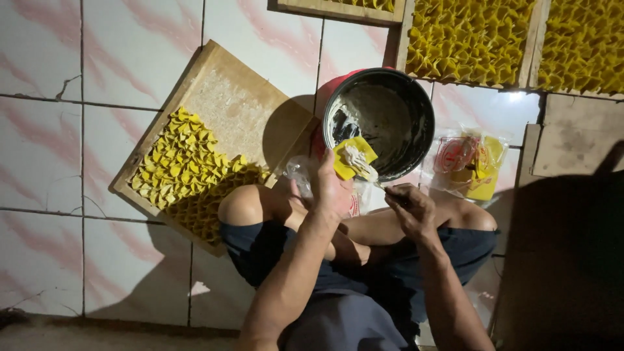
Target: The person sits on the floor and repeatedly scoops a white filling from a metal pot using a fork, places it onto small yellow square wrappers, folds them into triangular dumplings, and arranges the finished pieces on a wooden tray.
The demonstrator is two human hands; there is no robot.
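Yellow wrapper square (354, 158) rests flat on the fingers of the left hand (330, 188), a dab of pale filling (355, 156) already sitting near its middle. Left hand is cupped and partly curled under the square, supporting rather than pinching it; the thumb lies along the near edge. Right hand (411, 209) is closed around a thin spreading stick (377, 181), whose tip reaches the filling on the square. Judgement on doing this step well: keep the wrapper level on the fingers, keep the dab central and small so the edges stay clean for folding, and draw the stick off with a light wipe so nothing smears to a corner. Wrapper sits just above and slightly right of the left palm, touching the fingertips, and just up-left of the right hand, joined to it only by the stick. Dark round bowl (383, 120) of pale paste lies immediately beyond both hands, its near rim close behind the wrapper. Wooden tray (221, 84), partly filled with folded yellow pieces (185, 166), sits to the left of the left hand, beside the knee. Clear plastic packet (469, 162) holding red and yellow contents lies beyond and right of the right hand. More filled trays (468, 39) are further off, past the bowl.
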